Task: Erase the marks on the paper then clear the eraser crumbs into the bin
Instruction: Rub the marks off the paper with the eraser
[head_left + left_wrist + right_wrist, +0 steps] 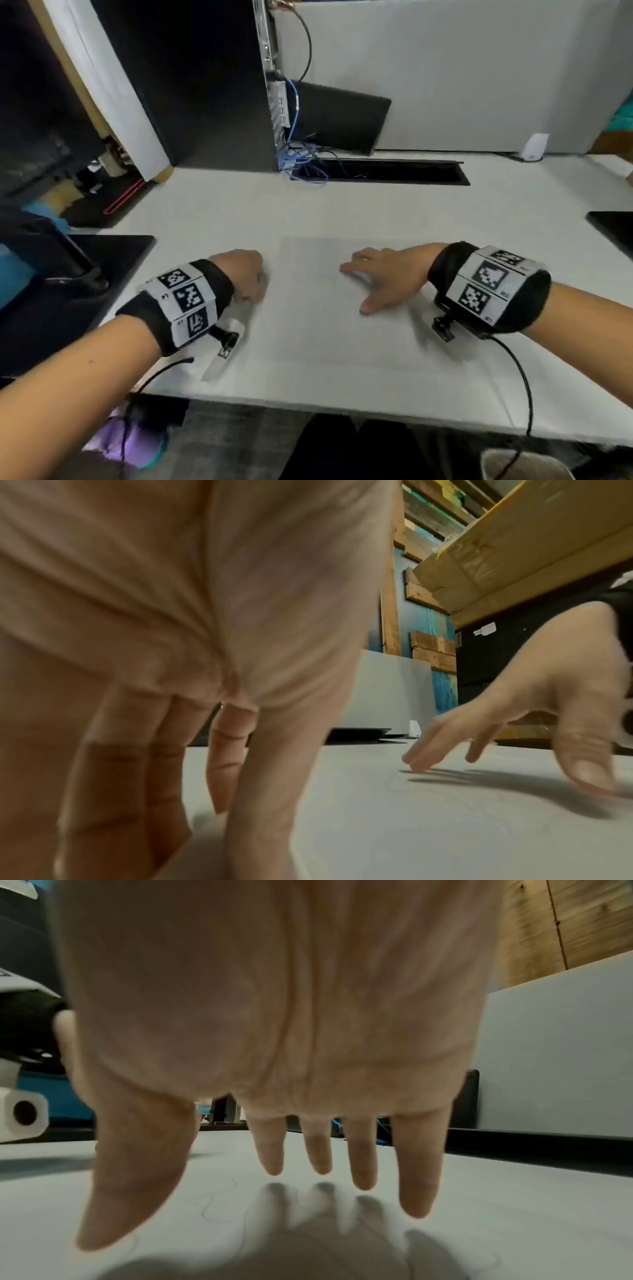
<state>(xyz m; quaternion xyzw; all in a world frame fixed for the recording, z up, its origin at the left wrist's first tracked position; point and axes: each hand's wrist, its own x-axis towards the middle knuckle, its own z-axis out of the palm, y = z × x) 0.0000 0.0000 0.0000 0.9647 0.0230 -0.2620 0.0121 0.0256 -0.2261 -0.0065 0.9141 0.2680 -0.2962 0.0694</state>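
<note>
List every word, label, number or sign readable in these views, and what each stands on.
No text reads for certain.
Left wristband: square coded markers, small digits beside them blurred.
Right wristband: coded markers, small print too tiny.
Black case: small vertical brand mark, too small to read.
Paper: faint pencil scribbles, no words.

faint pencil marks (pixel 219 1202), bin (pixel 524 464) cut off

Both forearms are reaching forward, each wearing a black wrist strap. The left hand (pixel 245 277) is pointing its fingers downward, loosely bunched. The right hand (pixel 383 277) is spreading straight fingers, palm down.
</note>
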